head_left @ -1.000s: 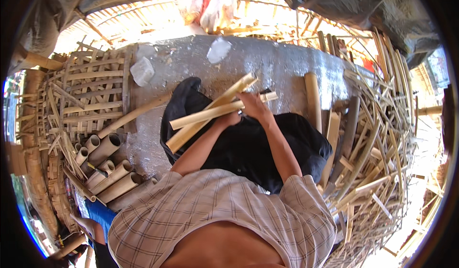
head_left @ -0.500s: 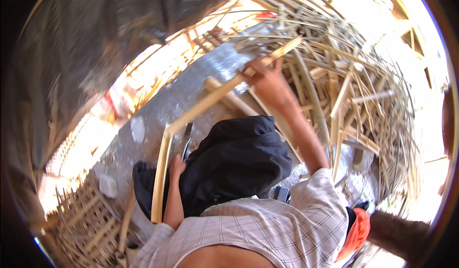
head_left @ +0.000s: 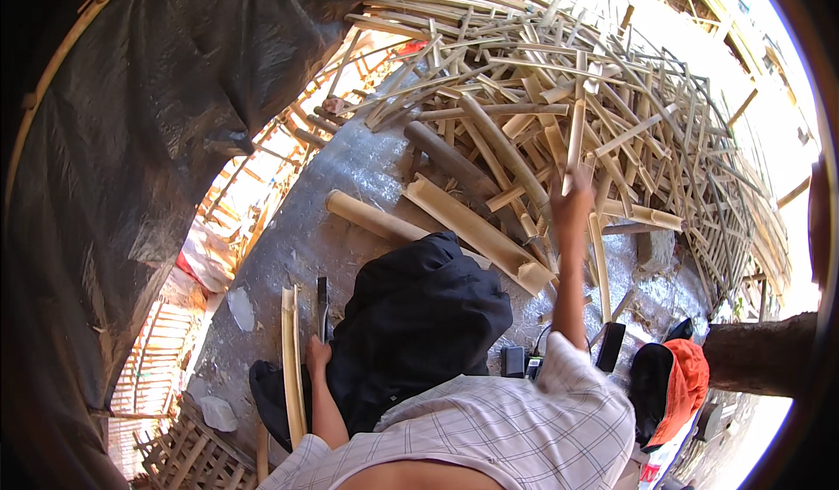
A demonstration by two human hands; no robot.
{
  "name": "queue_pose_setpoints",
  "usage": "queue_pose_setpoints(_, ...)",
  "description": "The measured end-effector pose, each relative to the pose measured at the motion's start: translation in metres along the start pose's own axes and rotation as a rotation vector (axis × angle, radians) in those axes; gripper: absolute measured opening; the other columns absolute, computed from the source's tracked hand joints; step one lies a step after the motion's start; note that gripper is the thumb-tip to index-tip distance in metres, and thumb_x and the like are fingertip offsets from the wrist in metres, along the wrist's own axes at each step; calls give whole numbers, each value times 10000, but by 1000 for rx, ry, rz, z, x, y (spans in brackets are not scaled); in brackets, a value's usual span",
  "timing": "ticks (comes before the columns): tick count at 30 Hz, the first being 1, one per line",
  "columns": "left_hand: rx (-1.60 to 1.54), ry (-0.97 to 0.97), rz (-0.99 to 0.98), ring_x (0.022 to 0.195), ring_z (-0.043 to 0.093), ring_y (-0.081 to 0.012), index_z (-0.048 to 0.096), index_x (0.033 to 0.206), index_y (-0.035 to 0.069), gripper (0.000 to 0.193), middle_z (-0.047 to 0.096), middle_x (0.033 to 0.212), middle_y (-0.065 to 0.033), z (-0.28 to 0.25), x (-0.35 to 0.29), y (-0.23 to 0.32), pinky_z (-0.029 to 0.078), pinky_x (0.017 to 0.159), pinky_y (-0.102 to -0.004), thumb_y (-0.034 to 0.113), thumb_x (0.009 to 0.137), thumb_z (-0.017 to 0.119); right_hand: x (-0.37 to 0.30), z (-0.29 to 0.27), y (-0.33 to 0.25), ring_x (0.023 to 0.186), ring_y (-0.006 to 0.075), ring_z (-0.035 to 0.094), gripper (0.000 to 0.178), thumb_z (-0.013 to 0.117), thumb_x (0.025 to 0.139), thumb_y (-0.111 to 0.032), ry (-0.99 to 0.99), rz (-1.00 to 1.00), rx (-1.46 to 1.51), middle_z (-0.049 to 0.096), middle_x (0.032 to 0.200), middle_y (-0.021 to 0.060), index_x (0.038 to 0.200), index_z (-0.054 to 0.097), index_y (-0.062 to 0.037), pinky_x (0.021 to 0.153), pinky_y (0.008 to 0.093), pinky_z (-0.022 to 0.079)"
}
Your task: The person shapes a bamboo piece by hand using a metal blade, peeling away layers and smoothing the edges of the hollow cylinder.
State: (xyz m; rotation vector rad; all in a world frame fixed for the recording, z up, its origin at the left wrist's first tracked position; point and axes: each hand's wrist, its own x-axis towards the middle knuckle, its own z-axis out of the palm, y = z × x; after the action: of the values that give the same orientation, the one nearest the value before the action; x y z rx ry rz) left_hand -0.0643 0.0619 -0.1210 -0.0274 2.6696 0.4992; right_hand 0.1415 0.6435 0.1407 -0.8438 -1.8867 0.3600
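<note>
The biggest thing we see is a dark sheet (head_left: 157,123), hanging at 10 o'clock. Next comes a messy pile of bamboo (head_left: 634,133) at 2 o'clock, with sticks crossing every which way. Grey, shiny ground (head_left: 288,219) shows at 9 o'clock. A bunched-up black cloth (head_left: 419,315) sits at 6 o'clock, in front of a checked shirt (head_left: 516,420). Close to the middle, toward 3 o'clock, lies a split bamboo piece (head_left: 476,235), with its hollow side up. A curved strip (head_left: 293,359) leans at 7 o'clock, just beside the left arm. A long strip (head_left: 578,123) is at 2 o'clock, with its low end at the right hand (head_left: 572,197) and the rest over the pile. That hand is a bit blurry, so we cannot tell if its fingers pinch the strip or have let it go. The left hand (head_left: 318,354), at 7 o'clock, has its fingers wrapped around the low end of a thin dark blade (head_left: 323,302) that points up. We think the step now is handling a strip at the pile, putting it down or picking it up. We think the next move calls for careful right fingers, and a left hand that keeps the blade away from the other arm.
</note>
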Motion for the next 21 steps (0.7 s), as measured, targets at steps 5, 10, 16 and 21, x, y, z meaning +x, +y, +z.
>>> queue_pose_setpoints(5, -74, -39, 85, 1152, 641, -495, 691, 1155, 12, 353, 702, 1147, -301, 6, 3, -11, 514, 963, -556, 267, 917, 643, -219, 70, -79, 941, 407, 669, 195, 659, 857, 61, -213, 214, 115, 685, 970, 217, 1035, 704, -5, 866, 456, 529)
queue_pose_setpoints(10, -78, -29, 66, 1171, 628, -498, 648, 1216, 49, 413, 685, 1201, -300, 1, -2, -21, 506, 962, -572, 331, 915, 641, -151, 48, -149, 992, 382, 662, 166, 605, 867, 110, -369, 40, 263, 688, 998, 188, 965, 681, -1, 892, 456, 510)
queue_pose_setpoints(16, -161, 23, 129, 1090, 651, -500, 663, 1118, 10, 331, 703, 1078, -306, 12, -6, -4, 520, 925, -562, 271, 915, 690, -93, 53, -235, 762, 234, 739, 121, 627, 947, 65, -466, -215, 526, 714, 846, 138, 1022, 699, 5, 692, 341, 543)
queue_pose_setpoints(21, -213, 173, 159, 1100, 668, -447, 661, 1071, -10, 317, 706, 1084, -288, 22, -15, -10, 523, 947, -532, 212, 852, 717, -185, 172, -251, 642, 189, 665, 93, 631, 962, -56, -785, -236, 582, 677, 731, 126, 986, 714, -23, 619, 347, 512)
